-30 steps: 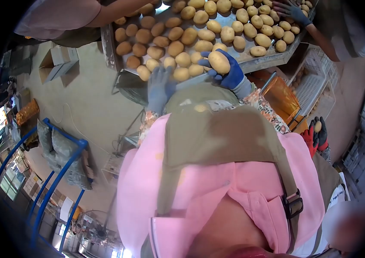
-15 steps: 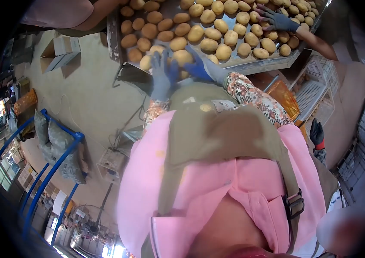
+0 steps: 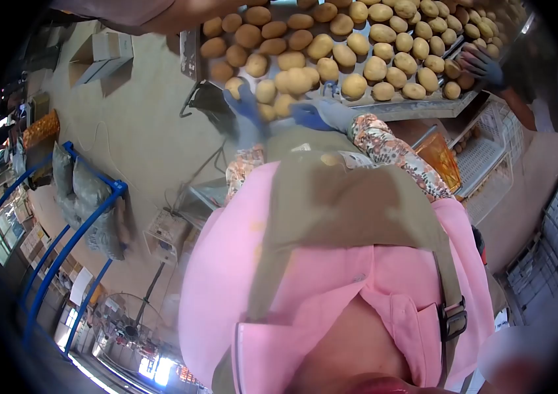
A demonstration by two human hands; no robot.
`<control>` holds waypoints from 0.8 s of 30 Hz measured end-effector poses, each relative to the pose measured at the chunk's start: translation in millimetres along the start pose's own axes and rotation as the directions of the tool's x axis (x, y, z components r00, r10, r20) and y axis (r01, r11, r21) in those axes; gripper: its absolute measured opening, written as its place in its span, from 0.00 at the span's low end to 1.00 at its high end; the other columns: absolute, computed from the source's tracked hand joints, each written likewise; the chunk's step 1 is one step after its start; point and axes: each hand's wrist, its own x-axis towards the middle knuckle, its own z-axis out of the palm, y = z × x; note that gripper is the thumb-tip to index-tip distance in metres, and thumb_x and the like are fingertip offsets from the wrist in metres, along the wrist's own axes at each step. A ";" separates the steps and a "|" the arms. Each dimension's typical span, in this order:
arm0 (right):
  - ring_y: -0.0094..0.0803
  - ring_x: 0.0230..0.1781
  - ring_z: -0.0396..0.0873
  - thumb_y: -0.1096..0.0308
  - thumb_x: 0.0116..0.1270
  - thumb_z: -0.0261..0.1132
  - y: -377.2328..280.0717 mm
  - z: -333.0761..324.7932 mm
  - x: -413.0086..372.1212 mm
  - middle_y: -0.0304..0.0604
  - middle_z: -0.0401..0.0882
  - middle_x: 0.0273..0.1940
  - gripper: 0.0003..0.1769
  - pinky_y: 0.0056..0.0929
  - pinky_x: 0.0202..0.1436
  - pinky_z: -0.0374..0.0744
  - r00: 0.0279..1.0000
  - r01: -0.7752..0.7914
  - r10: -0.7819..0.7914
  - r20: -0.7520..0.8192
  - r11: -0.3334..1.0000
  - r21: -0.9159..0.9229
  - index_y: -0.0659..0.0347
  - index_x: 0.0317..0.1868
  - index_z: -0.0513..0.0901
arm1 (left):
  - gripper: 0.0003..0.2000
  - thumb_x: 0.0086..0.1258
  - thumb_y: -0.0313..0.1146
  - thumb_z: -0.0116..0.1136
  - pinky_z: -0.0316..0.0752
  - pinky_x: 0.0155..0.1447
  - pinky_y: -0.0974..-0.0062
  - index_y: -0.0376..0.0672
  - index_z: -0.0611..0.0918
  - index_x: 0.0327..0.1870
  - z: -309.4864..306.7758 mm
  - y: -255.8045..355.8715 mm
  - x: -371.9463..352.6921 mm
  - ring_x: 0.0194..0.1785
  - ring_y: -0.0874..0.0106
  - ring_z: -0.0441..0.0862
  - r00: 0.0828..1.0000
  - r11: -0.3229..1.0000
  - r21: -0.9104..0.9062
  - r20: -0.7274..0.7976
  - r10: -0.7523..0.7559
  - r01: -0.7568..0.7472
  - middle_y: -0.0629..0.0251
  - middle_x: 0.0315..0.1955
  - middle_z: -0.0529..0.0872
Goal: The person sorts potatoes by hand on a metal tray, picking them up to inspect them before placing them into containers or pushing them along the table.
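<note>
My left hand (image 3: pixel 247 110), in a grey and blue glove, is slightly blurred at the table's near left corner. Its fingers are stretched out beside a pale potato (image 3: pixel 233 87). My right hand (image 3: pixel 325 114), gloved the same way, lies low along the near edge with its fingers extended leftward. Between the two hands sit several potatoes (image 3: pixel 284 105), some smeared by motion. Neither hand is wrapped round a potato. Many more potatoes (image 3: pixel 375 68) cover the metal sorting table (image 3: pixel 397 110), darker ones on the left and yellower ones on the right.
A co-worker's gloved hand (image 3: pixel 483 67) rests by potatoes at the table's right. Another person's arm (image 3: pixel 203 14) reaches in at top left. A white crate (image 3: pixel 479 154) and an orange mesh bag (image 3: pixel 441 161) are at right. An open carton (image 3: pixel 101 59) and a blue frame (image 3: pixel 82 236) stand left.
The whole view has shifted, with the table lower and further right. My hands have moved apart, with potatoes now between them. The co-worker's hand has drawn back toward the table's right edge.
</note>
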 end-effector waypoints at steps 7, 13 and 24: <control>0.51 0.63 0.70 0.64 0.66 0.61 80.0 -5.6 -13.0 0.47 0.71 0.65 0.21 0.41 0.65 0.70 0.956 -0.052 0.078 -0.283 0.994 0.100 0.48 0.60 0.79 | 0.18 0.79 0.47 0.37 0.72 0.59 0.68 0.43 0.74 0.50 -21.8 45.6 -27.2 0.55 0.68 0.75 0.938 0.896 -0.397 0.343 -0.056 0.199 0.64 0.51 0.75; 0.43 0.65 0.68 0.59 0.67 0.61 118.0 13.0 -41.3 0.47 0.70 0.66 0.24 0.37 0.65 0.68 0.997 -0.065 0.073 -0.025 0.969 0.238 0.50 0.64 0.75 | 0.27 0.72 0.50 0.51 0.68 0.66 0.62 0.41 0.70 0.64 -25.6 22.8 -18.2 0.65 0.62 0.71 0.976 0.982 0.095 0.161 0.148 -0.164 0.57 0.62 0.72; 0.36 0.51 0.80 0.63 0.66 0.63 35.4 -4.1 -5.3 0.46 0.82 0.51 0.20 0.32 0.57 0.76 0.998 0.057 -0.034 -0.046 0.687 0.725 0.53 0.58 0.79 | 0.26 0.63 0.50 0.63 0.66 0.66 0.58 0.47 0.77 0.59 51.4 63.9 -11.6 0.65 0.52 0.70 0.712 0.489 0.518 0.480 0.513 -0.702 0.50 0.60 0.75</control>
